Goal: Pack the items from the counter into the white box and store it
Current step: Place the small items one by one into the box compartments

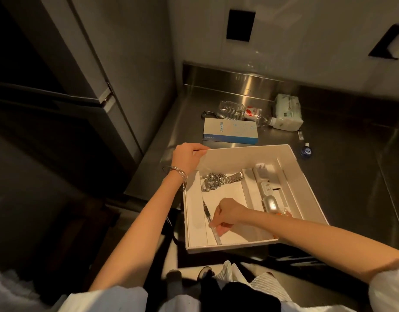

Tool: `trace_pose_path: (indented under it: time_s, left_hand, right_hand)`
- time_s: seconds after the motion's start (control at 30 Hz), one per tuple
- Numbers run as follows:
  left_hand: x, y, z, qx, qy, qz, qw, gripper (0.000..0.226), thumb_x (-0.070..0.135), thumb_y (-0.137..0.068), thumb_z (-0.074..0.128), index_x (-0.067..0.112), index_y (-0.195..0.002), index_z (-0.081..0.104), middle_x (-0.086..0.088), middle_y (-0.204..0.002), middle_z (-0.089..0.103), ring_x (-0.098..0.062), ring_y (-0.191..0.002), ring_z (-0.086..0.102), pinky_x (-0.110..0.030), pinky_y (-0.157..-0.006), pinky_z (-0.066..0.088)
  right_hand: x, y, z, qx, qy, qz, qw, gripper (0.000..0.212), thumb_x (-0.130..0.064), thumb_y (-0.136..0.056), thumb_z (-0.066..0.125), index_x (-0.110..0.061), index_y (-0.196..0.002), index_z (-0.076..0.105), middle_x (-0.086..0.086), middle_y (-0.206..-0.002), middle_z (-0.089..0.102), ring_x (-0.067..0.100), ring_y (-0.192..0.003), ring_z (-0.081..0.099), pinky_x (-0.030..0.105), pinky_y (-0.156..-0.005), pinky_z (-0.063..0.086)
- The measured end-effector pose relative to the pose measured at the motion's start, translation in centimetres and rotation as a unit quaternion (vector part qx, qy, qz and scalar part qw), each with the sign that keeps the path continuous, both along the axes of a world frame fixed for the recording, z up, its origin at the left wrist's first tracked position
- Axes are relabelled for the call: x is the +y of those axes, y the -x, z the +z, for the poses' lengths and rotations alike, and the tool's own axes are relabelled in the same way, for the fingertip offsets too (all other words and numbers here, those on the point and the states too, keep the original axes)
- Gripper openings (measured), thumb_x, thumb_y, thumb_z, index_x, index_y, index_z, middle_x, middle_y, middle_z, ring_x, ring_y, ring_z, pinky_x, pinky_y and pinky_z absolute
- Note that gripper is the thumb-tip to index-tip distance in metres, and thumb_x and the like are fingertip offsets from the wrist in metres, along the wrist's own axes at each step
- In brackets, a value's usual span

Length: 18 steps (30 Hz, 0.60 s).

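The right hand (227,212) reaches into the white box (306,188), fingers pinched on a pen (211,224) lying on the box floor, its long axis running from 11 to 5 o'clock. The pen is slim, with a dark tip and clear barrel. The left hand (187,157) grips the box's far-left corner. A boxed charger (231,131) waits on the counter at 12 o'clock, nearer the left hand.

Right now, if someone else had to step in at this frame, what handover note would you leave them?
Left hand: gripping the far-left corner of the white box, steadying it.
Right hand: inside the box, fingers on the pen, setting it down.
Already in the box: watch, white chargers, a silver case.
Still on the counter: Anker box, plastic bottle, tissue pack, small blue bottle.
Left to do: pack those, then store the box.
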<state>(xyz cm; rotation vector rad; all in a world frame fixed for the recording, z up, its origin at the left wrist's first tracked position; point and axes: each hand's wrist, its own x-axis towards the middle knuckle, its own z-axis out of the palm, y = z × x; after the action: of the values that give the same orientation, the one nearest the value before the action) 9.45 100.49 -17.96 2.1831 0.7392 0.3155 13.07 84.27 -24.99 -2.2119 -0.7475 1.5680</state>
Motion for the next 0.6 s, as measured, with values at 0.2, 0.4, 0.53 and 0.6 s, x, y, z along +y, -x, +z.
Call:
trace_pose_path:
  time_s: [0.2,0.4,0.53,0.6]
  left_hand:
    - [0.1,0.1,0.0,0.001,0.0,0.001,1.0,0.022,0.021,-0.09,0.053,0.016,-0.103,0.07,-0.007,-0.104,0.071,-0.018,-0.095,0.06,-0.025,-0.081,0.045]
    - [0.1,-0.1,0.0,-0.007,-0.009,-0.002,1.0,0.022,0.02,-0.09,0.053,0.016,-0.104,0.069,-0.007,-0.104,0.071,-0.012,-0.089,0.055,-0.024,-0.08,0.042]
    - [0.2,0.0,-0.2,-0.017,-0.015,-0.009,1.0,0.022,0.019,-0.09,0.054,0.014,-0.106,0.068,-0.008,-0.107,0.07,-0.007,-0.086,0.049,-0.018,-0.071,0.041]
    - [0.1,-0.3,-0.2,-0.021,-0.012,-0.011,1.0,0.023,0.018,-0.089,0.054,0.012,-0.107,0.067,-0.009,-0.107,0.069,-0.007,-0.086,0.049,-0.012,-0.065,0.038]
  right_hand:
    - [1.1,1.1,-0.3,-0.051,-0.021,0.059,0.997,0.022,-0.018,-0.078,0.067,0.003,-0.079,0.074,-0.002,-0.054,0.069,0.003,-0.047,0.058,0.027,-0.075,0.056]
    - [-0.2,-1.4,4.4,-0.006,-0.073,0.041,0.996,0.014,-0.013,-0.078,0.07,-0.001,-0.084,0.074,-0.006,-0.061,0.071,-0.001,-0.049,0.059,0.014,-0.055,0.047]
    - [-2.7,-5.4,8.9,-0.062,-0.147,-0.027,0.987,0.013,-0.011,-0.081,0.068,-0.005,-0.091,0.073,-0.004,-0.07,0.07,0.0,-0.059,0.062,0.011,-0.058,0.049]
    - [-4.3,-7.7,10.7,-0.1,-0.164,-0.057,0.98,0.013,-0.01,-0.082,0.066,-0.007,-0.093,0.073,0.0,-0.084,0.071,0.005,-0.071,0.064,0.009,-0.06,0.051]
